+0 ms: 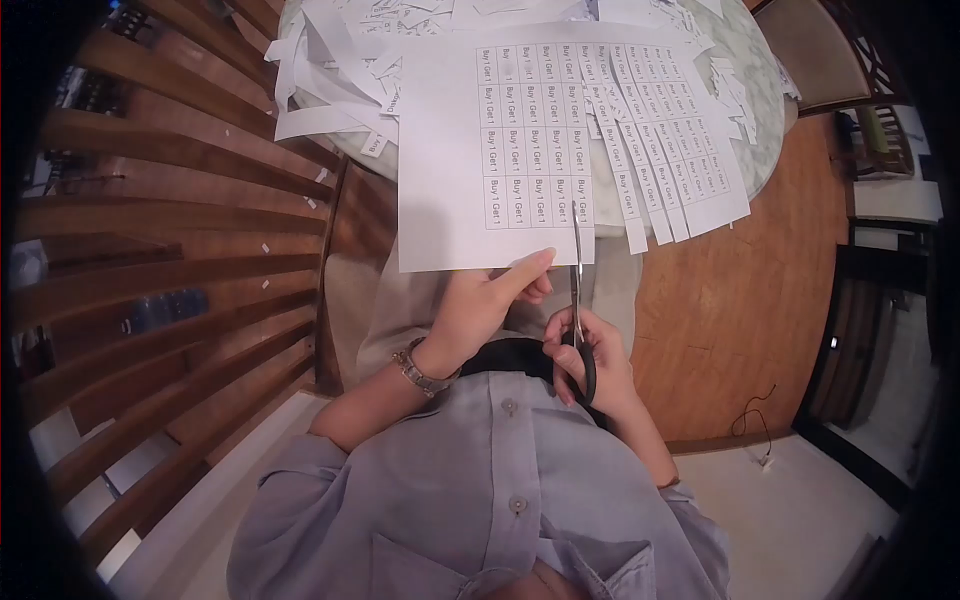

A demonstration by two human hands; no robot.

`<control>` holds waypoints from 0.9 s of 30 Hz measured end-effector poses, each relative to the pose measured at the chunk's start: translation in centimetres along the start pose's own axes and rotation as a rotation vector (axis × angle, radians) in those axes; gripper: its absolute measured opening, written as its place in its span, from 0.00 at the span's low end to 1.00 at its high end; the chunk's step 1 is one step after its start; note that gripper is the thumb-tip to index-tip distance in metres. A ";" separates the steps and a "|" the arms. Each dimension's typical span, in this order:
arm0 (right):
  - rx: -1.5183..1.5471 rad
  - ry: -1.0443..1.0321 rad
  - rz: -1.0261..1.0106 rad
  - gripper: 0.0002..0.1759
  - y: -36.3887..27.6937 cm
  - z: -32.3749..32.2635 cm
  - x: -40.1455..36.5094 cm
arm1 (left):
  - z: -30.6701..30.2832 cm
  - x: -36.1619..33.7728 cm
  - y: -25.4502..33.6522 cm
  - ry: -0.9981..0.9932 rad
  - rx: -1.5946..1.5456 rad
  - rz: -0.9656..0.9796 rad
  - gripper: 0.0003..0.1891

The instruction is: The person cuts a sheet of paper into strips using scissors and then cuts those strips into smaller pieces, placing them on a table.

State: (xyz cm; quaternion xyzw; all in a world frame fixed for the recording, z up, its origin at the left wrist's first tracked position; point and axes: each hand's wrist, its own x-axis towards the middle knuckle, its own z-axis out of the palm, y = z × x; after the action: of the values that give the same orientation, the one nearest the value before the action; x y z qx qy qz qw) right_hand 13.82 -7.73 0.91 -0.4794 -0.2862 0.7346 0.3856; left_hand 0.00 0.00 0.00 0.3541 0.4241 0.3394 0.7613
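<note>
A white paper sheet (pixel 440 160) printed with a grid of "Buy 1 Get 1" boxes is pinched at its near edge by my left hand (pixel 490 300), thumb on top. My right hand (pixel 598 360) is closed round the black handles of a pair of scissors (pixel 577 290). The scissor blades point away from me and lie at the sheet's near edge, along its rightmost column. To the right, the sheet is cut into several long strips (pixel 640 200) that fan out and seem joined at the far end.
Under the sheet is a round marble-look table (pixel 765 120). Cut paper scraps (pixel 420 15) and loose offcuts (pixel 330 60) cover its far and left parts. Wooden slats (pixel 170 215) stand at the left. Small paper bits and a thin cable (pixel 755 415) lie on the floor.
</note>
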 end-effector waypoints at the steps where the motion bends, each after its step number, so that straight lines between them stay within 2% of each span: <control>1: 0.021 -0.011 -0.009 0.24 0.0 0.0 0.0 | 0.0 0.0 0.0 -0.008 -0.005 0.004 0.10; 3: 0.043 -0.022 -0.023 0.24 0.1 -0.1 0.2 | -0.1 0.0 0.1 -0.018 -0.007 0.011 0.09; 5: 0.079 -0.118 -0.197 0.26 0.5 -0.5 0.5 | 0.2 -0.4 0.2 -0.048 -0.025 0.014 0.09; 9: 0.124 -0.144 -0.243 0.28 0.3 -0.1 1.4 | -0.1 -1.2 0.5 -0.071 0.008 0.008 0.08; 15: 0.024 -0.143 -0.206 0.28 -0.1 -0.5 1.1 | 0.0 -1.4 0.5 -0.072 -0.006 0.027 0.08; 27: 0.056 -0.127 -0.237 0.28 -0.3 -0.5 1.9 | -0.2 -1.6 0.2 -0.096 -0.005 -0.003 0.08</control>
State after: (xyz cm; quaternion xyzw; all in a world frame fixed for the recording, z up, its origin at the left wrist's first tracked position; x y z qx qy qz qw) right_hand 13.94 -5.95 0.08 -0.3838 -0.3440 0.7206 0.4638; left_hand -0.92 -1.15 0.74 0.3676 0.3866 0.3219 0.7821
